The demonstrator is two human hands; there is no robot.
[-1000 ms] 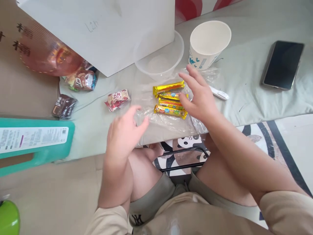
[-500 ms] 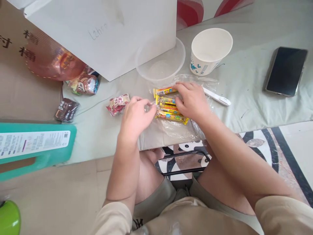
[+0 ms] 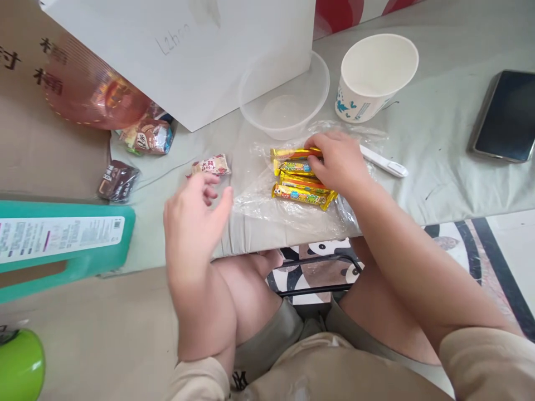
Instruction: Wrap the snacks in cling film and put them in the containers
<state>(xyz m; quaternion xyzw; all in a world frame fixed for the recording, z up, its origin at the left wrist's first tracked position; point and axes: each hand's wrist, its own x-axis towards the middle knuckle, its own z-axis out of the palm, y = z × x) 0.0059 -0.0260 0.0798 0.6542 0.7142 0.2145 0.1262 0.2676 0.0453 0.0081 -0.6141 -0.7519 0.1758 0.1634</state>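
1. My R forearm (image 3: 418,259) runs fwd & inward on a long diagonal; my L forearm (image 3: 203,320) is steeper, elbow bent, wrist over the near edge of the surface (image 3: 443,181).
2. L hand (image 3: 192,217): raised, thumb on the inner side pointing fwd, fingers half curled w/ a wide gap btwn them & thumb. I see nothing held in it.
3. R hand (image 3: 338,164): reaching in from the R, back of hand up, fingers bent down over the R ends of the far yellow pkts (image 3: 303,195). Thumb & index sit narrow there; can't tell if I'm really pinching one.
4. Pkts: four, lying flat, roughly side by side on clear plastic film (image 3: 257,206), btwn my hands but nearer the R.
5. Red/white wrapped snack (image 3: 215,164): just past my L fingertips, partly hidden; can't tell if touching.
6. White handle (image 3: 387,162): lies slantwise just R of my R hand.
7. Farther: clear bowl (image 3: 284,132) beyond the pkts, paper cup (image 3: 359,106) to its R, phone (image 3: 507,114) far R.
8. White box (image 3: 200,67): behind the bowl, to the L.
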